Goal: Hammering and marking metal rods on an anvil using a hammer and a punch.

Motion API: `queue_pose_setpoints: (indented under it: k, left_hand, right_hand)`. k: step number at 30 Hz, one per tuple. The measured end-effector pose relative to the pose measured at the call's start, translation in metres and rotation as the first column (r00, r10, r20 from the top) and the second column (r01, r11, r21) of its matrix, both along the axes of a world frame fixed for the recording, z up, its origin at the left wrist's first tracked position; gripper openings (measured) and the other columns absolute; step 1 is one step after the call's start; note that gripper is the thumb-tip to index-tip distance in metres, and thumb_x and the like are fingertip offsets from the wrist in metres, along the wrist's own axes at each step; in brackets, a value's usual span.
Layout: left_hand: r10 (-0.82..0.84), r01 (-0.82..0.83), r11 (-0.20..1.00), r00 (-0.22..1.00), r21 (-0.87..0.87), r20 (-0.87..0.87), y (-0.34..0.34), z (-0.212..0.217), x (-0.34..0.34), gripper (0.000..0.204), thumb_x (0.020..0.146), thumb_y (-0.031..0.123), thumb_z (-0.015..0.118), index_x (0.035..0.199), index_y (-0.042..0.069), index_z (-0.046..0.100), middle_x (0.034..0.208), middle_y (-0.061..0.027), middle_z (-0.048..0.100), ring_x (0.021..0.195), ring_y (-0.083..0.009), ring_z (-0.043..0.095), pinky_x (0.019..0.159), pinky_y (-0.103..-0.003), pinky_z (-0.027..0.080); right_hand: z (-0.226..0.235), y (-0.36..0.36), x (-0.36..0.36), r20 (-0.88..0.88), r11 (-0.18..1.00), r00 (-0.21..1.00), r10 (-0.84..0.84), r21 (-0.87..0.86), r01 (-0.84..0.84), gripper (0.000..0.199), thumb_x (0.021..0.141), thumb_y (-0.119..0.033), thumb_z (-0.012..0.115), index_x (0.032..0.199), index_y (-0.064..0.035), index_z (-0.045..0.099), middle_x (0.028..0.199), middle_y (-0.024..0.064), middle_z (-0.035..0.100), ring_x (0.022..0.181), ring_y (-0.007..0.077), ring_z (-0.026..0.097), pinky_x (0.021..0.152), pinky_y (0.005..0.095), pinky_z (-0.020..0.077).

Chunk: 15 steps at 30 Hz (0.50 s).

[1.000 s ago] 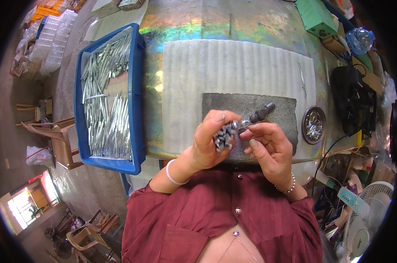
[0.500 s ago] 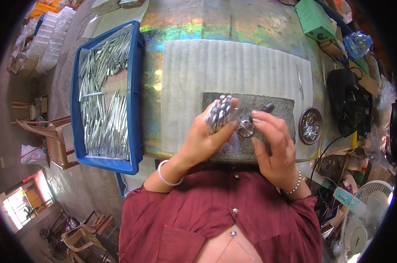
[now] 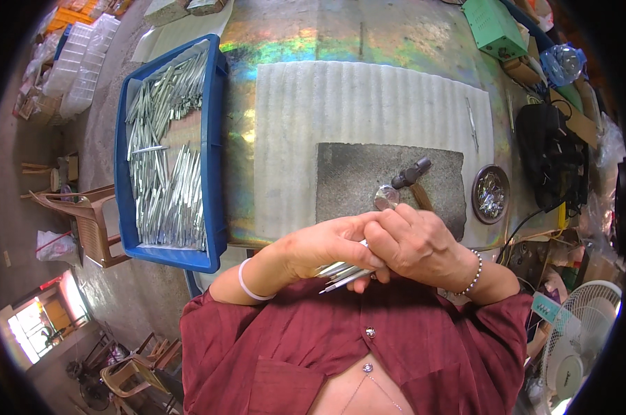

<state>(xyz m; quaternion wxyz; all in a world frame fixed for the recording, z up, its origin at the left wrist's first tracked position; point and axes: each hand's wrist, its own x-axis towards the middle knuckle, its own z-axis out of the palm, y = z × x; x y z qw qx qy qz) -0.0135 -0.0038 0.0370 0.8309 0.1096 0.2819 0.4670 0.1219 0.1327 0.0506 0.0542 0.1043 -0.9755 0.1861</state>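
Close to my chest, my left hand (image 3: 325, 243) grips a bundle of thin silvery metal rods (image 3: 342, 272), whose ends stick out below the fingers. Over the same bundle my right hand (image 3: 418, 242) is folded, touching the left hand. Just beyond my hands a small hammer (image 3: 411, 176) lies on a dark grey slab (image 3: 354, 180), next to a round metal disc (image 3: 385, 197). At the left, a blue tray (image 3: 215, 173) holds several more silvery rods (image 3: 166, 180).
A ribbed white mat (image 3: 368, 104) covers the shiny metal table under the slab. A small round dish of metal bits (image 3: 491, 193) sits to the right. Black gear (image 3: 554, 159), a green box (image 3: 494, 28) and a white fan (image 3: 581, 342) crowd the right side. Plastic chairs (image 3: 85, 221) stand on the left.
Both hands have dropped from above the slab toward my chest with the rod bundle. The right hand now wraps over the bundle, and the hammer and disc lie uncovered on the slab.
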Motion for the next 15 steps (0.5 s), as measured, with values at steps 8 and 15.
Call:
queue_pose_setpoints:
  k: [8,15]
  left_hand:
    - [0.106,-0.112,0.994,0.910,-0.010,0.401,-0.033,-0.033,-0.041,0.081,0.089,0.061,0.036,0.143,0.003,0.016,0.118,-0.0218,0.054,0.080,-0.0272,0.067,0.068,-0.036,0.057]
    - [0.481,-0.443,0.851,0.874,0.281,-0.077,-0.016,-0.013,0.005,0.073,0.072,0.022,0.076,0.130,-0.005,0.041,0.121,-0.0201,0.055,0.118,-0.0320,0.049,0.103,-0.043,0.034]
  right_hand:
    - [-0.012,-0.003,0.014,0.422,0.504,0.902,0.092,-0.801,0.323,0.026,0.077,-0.005,0.063,0.097,-0.0023,0.048,0.079,0.0109,0.058,0.068,0.0274,0.061,0.053,0.0322,0.0469]
    - [-0.016,-0.025,-0.003,0.447,-0.402,0.707,0.547,-0.601,0.691,0.015,0.081,-0.003,0.061,0.093,-0.0041,0.052,0.064,0.0032,0.050,0.046,0.0082,0.045,0.039,0.0222,0.0341]
